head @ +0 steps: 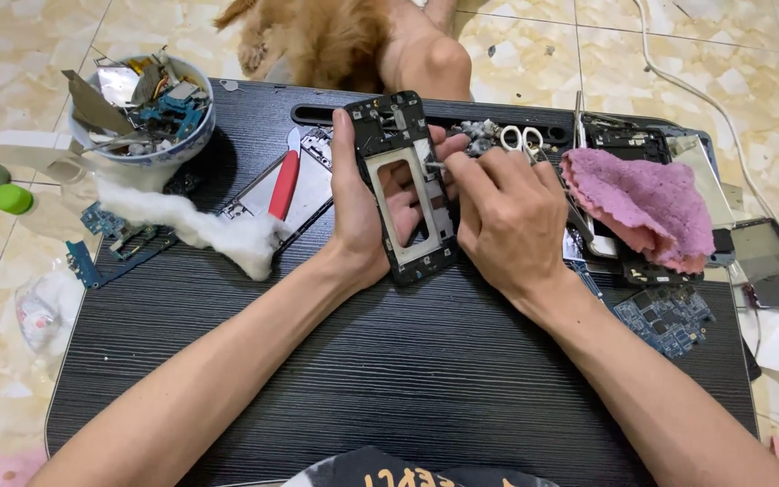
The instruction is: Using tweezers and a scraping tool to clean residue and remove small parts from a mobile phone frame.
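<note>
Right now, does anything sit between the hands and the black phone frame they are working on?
Nothing visible does. The left hand grips the black rectangular phone frame directly by its left edge, and the right hand presses a thin tool tip against its right edge. The pink cloth and white cotton wad lie off to either side.

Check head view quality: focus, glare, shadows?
Head view: sharp overall, even soft light; left hand and right hand on the phone frame crisp; faint shadows on the black table; mild glare on floor tiles; edges bow slightly from the wide lens.
</note>
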